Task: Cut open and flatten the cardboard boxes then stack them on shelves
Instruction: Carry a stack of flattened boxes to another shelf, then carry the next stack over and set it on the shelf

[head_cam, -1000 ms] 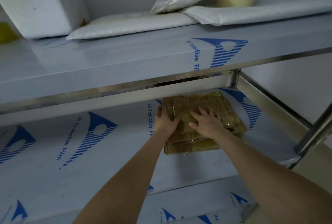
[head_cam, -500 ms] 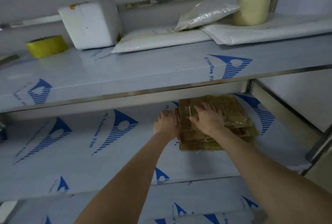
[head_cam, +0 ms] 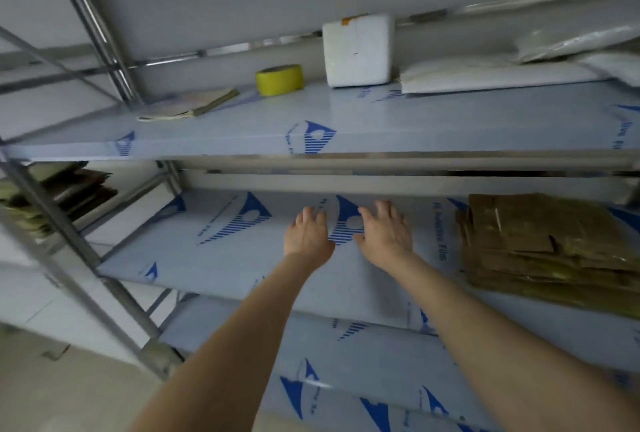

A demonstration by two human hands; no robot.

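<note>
Blue lettering on the protective film (head_cam: 214,258) of the middle shelf (head_cam: 190,288), right of a triangular logo (head_cam: 346,220), reads "Protective Film", blurred. Similar lettering at the upper shelf's (head_cam: 450,120) right edge is cut off and illegible.

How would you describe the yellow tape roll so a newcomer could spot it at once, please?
Find the upper shelf of the metal rack, covered in blue-printed film. Toward its back, the tape roll lies flat between a thin booklet and a white foam box. It alone is round and bright yellow.
</note>
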